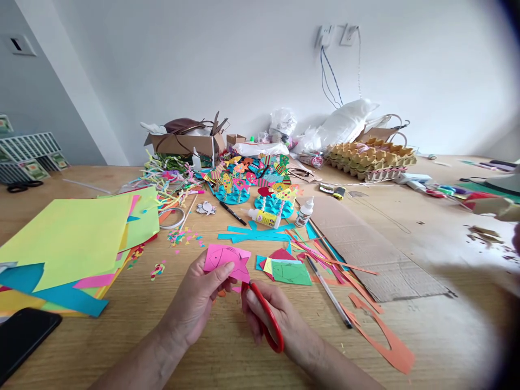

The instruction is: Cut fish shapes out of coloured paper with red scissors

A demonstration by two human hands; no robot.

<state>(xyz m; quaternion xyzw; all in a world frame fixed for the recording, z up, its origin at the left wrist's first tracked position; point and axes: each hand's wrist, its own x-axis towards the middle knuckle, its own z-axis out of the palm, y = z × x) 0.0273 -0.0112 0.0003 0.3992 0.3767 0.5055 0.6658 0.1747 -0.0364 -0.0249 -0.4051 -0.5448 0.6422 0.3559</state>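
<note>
My left hand (205, 295) pinches a piece of pink paper (221, 257) with a fish drawn on it in dark lines. In my right hand (276, 314) are red-handled scissors (273, 325), their blades mostly hidden at the paper's lower right edge. Part of the paper by the fish's tail has been cut away. Just beyond my right hand lies a green paper (291, 272) with a fish outline, on top of red, yellow and blue pieces. A pen (329, 292) lies to the right, near an orange paper offcut (392, 346).
Coloured sheets (60, 238) and a black phone (28, 338) lie at left. Two glue bottles (304, 212) and paper-fish decorations (231, 189) stand ahead. Flat cardboard (365, 249) and stacked egg trays (369, 160) are at right. A person's hand shows at the far right edge.
</note>
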